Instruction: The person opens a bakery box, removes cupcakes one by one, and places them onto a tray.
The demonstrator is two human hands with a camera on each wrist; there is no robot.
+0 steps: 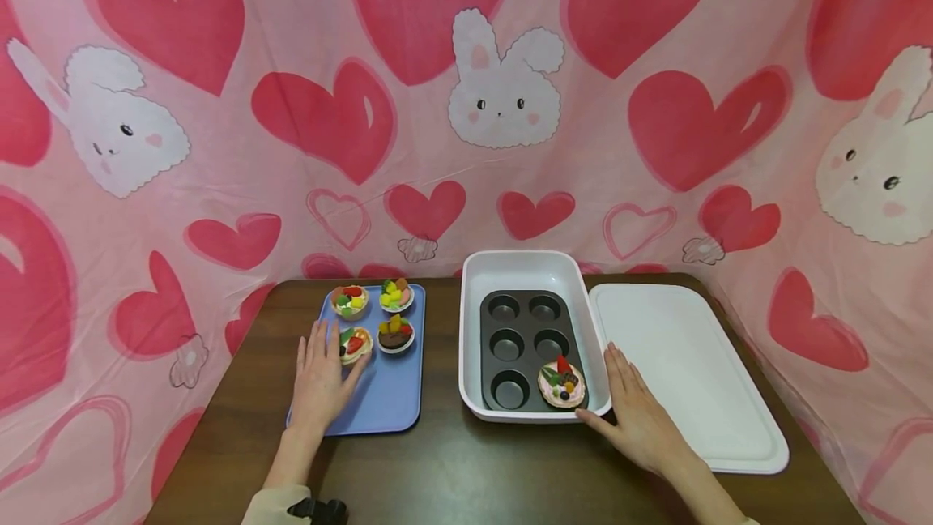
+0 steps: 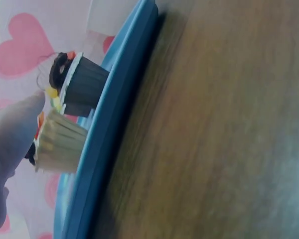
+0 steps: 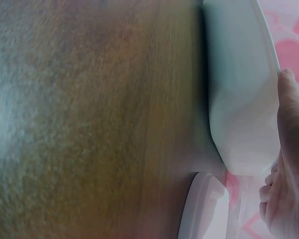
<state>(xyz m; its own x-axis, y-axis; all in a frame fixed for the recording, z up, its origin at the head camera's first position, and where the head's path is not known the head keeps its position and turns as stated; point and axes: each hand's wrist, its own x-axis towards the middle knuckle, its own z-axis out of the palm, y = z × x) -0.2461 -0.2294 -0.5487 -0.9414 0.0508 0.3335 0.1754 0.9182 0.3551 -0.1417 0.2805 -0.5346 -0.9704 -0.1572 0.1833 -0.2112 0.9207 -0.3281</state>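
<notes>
In the head view my left hand point(image 1: 318, 379) reaches over the blue tray point(image 1: 386, 411), thumb and fingers spread on either side of a fruit tart point(image 1: 355, 340). The left wrist view has its thumb close by the tart's topping, and the pale fluted cup point(image 2: 60, 144) sitting on the tray. A chocolate tart point(image 1: 395, 335) stands just right of it. My right hand point(image 1: 645, 420) rests at the near right corner of the white bin point(image 1: 466, 330), thumb on the rim, fingers straight along the side. Inside lies a dark muffin pan point(image 1: 528, 355), a pink-creamed fruit tart point(image 1: 561, 386) in its near right cup.
Two more fruit tarts, one at the far left point(image 1: 350, 302) and one at the far right point(image 1: 397, 296), stand on the tray. A white lid point(image 1: 678, 363) lies right of the bin on the brown table point(image 1: 452, 468). Behind hangs a pink heart-and-rabbit cloth point(image 1: 503, 177).
</notes>
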